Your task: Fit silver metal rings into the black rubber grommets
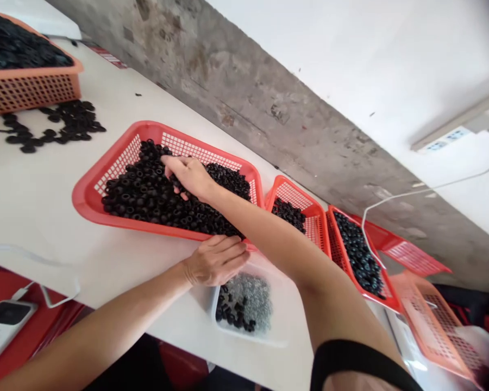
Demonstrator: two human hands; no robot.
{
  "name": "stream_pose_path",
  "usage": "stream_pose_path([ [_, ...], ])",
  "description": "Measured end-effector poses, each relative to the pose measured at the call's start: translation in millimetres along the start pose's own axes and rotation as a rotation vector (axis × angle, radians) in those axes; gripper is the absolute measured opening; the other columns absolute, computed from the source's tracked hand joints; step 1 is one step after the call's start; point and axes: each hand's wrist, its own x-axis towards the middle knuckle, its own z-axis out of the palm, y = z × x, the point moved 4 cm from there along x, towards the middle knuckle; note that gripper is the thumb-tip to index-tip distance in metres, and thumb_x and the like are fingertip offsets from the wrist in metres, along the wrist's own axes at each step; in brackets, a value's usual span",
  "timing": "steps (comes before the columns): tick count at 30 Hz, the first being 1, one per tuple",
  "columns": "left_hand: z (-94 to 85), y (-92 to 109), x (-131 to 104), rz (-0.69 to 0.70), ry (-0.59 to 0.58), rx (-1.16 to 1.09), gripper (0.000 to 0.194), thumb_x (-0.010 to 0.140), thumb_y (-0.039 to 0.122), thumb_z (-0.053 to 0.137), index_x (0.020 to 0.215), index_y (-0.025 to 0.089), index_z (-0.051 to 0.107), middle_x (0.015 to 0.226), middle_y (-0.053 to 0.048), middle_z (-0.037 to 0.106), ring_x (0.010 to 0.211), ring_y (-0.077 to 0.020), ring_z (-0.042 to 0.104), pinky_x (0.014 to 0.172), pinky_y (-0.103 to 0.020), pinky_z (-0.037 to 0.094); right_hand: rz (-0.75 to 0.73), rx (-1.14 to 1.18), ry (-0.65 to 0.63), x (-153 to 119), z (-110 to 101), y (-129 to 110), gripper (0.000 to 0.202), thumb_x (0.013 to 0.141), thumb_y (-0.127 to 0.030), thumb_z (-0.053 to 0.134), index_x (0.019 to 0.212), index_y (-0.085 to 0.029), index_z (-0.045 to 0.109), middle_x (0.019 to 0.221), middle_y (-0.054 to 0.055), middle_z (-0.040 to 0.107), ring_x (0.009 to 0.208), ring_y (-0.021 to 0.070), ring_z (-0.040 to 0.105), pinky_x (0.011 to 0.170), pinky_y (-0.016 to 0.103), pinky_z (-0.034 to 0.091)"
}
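Note:
A red plastic basket [106, 216] on the white table is heaped with small black ring-shaped parts [136, 195]. Into this heap reaches my right hand [190, 176], fingers curled down with black parts among them; the fingertips are partly hidden. My left hand [220, 259] is at the basket's near rim, its fingers together and bent over the edge. Just below it stands a translucent tub [264, 339] with small clear or silvery pieces [255, 298] and some black parts [236, 315].
At upper left, an orange basket [32, 89] full of black pieces stands behind loose black discs [71, 122]. More red baskets [320, 233] line the right, along the grey wall base [244, 92]. A white cable [424, 190] hangs there. A white device [8, 320] sits at lower left.

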Motion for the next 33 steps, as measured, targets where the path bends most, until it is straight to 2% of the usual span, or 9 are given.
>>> stream_pose_path([
  [4, 1.2, -1, 1, 0.005, 0.019, 0.003, 0.021, 0.095, 0.018, 0.050, 0.107, 0.013, 0.066, 0.101, -0.010, 0.078, 0.100, -0.0233, 0.070, 0.084, -0.035, 0.049, 0.080, 0.405, 0.043, -45, -34, -18, 0.045, 0.095, -0.061, 0.044, 0.075, -0.021, 0.047, 0.076, 0.000, 0.058, 0.052, 0.0080, 0.050, 0.037, 0.016, 0.036],
  [8, 2.2, 1, 3, -0.006, -0.006, 0.025, 0.020, 0.095, 0.019, 0.049, 0.102, 0.014, 0.067, 0.098, -0.009, 0.077, 0.093, -0.0229, 0.071, 0.081, -0.035, 0.049, 0.123, 0.644, 0.052, -128, -54, -23, 0.040, 0.091, -0.057, 0.049, 0.074, -0.021, 0.045, 0.086, 0.001, 0.060, 0.050, 0.0084, 0.052, 0.032, 0.016, 0.036],
  [15, 3.0, 0, 0, -0.028, 0.010, -0.002, 0.023, 0.097, 0.022, 0.048, 0.105, 0.012, 0.067, 0.103, -0.012, 0.076, 0.102, -0.0252, 0.070, 0.088, -0.037, 0.049, 0.225, 0.698, 0.202, -251, -36, 24, 0.038, 0.088, -0.054, 0.057, 0.072, -0.019, 0.053, 0.090, 0.004, 0.060, 0.051, 0.0109, 0.055, 0.032, 0.019, 0.035],
  [20, 2.5, 0, 1, -0.028, -0.041, 0.009, 0.023, 0.093, 0.017, 0.051, 0.110, 0.013, 0.066, 0.106, -0.011, 0.077, 0.105, -0.0245, 0.069, 0.089, -0.037, 0.049, 0.321, 0.401, 0.245, -269, -23, 56, 0.032, 0.092, -0.047, 0.055, 0.074, -0.021, 0.057, 0.064, -0.002, 0.055, 0.041, 0.0091, 0.044, 0.035, 0.020, 0.033],
  [22, 2.7, 0, 2, -0.031, -0.048, 0.012, 0.023, 0.094, 0.016, 0.051, 0.110, 0.013, 0.066, 0.107, -0.011, 0.077, 0.105, -0.0248, 0.070, 0.088, -0.038, 0.050, 0.330, 0.172, 0.281, -271, -20, 65, 0.026, 0.091, -0.041, 0.057, 0.074, -0.021, 0.058, 0.063, -0.002, 0.056, 0.048, 0.0117, 0.051, 0.044, 0.023, 0.043],
  [24, 3.6, 0, 2, -0.027, -0.043, 0.015, 0.022, 0.093, 0.016, 0.051, 0.108, 0.013, 0.067, 0.107, -0.011, 0.077, 0.104, -0.0253, 0.070, 0.088, -0.038, 0.050, 0.229, -0.062, 0.316, -270, -18, 66, 0.015, 0.088, -0.033, 0.063, 0.078, -0.020, 0.062, 0.079, 0.002, 0.063, 0.072, 0.0161, 0.061, 0.069, 0.029, 0.054],
  [27, 5.0, 0, 2, -0.031, -0.026, 0.017, 0.021, 0.092, 0.015, 0.052, 0.107, 0.014, 0.067, 0.106, -0.010, 0.077, 0.103, -0.0250, 0.070, 0.087, -0.038, 0.051, 0.114, -0.257, 0.240, -271, -11, 60, 0.018, 0.084, -0.026, 0.072, 0.101, -0.022, 0.069, 0.112, 0.006, 0.064, 0.104, 0.0207, 0.061, 0.098, 0.035, 0.049],
  [30, 5.9, 2, 2, -0.046, -0.012, 0.006, 0.021, 0.093, 0.016, 0.050, 0.106, 0.012, 0.067, 0.105, -0.010, 0.077, 0.101, -0.0248, 0.070, 0.085, -0.038, 0.050, 0.153, -0.339, 0.121, -276, -12, 49, 0.032, 0.084, -0.025, 0.074, 0.116, -0.026, 0.068, 0.125, 0.006, 0.062, 0.109, 0.0212, 0.062, 0.095, 0.033, 0.051],
  [33, 6.7, 2, 2, -0.061, 0.004, -0.017, 0.021, 0.095, 0.018, 0.048, 0.103, 0.010, 0.066, 0.102, -0.010, 0.076, 0.100, -0.0241, 0.068, 0.085, -0.038, 0.049, 0.160, -0.389, 0.112, -276, -31, 27, 0.020, 0.091, -0.029, 0.066, 0.110, -0.024, 0.071, 0.116, 0.005, 0.068, 0.092, 0.0183, 0.067, 0.070, 0.026, 0.054],
])
